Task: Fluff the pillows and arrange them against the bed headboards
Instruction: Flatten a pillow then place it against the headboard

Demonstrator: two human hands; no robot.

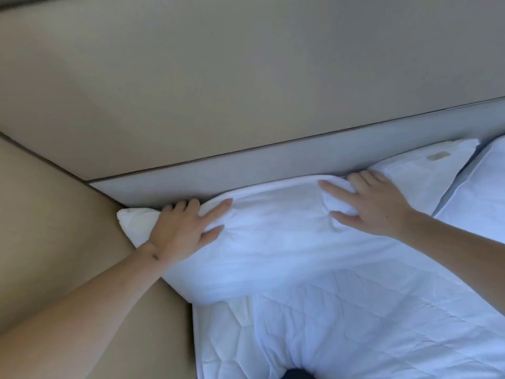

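Note:
A white pillow point(273, 242) lies along the grey headboard point(218, 170), its top edge touching it. My left hand point(180, 228) rests flat on the pillow's left end, fingers spread over the top seam. My right hand point(369, 203) presses on the pillow's upper right part, fingers apart, bunching the fabric a little. Neither hand closes around the pillow. A second white pillow point(426, 170) with a small beige label sits behind and to the right, also against the headboard. A third white pillow point(481, 198) shows at the right edge.
A white quilted mattress cover point(355, 324) spreads below the pillows. Beige wall panels point(218, 77) rise above the headboard, and a beige side wall point(68, 228) runs close along the bed's left edge. A dark shape point(296, 374) shows at the bottom edge.

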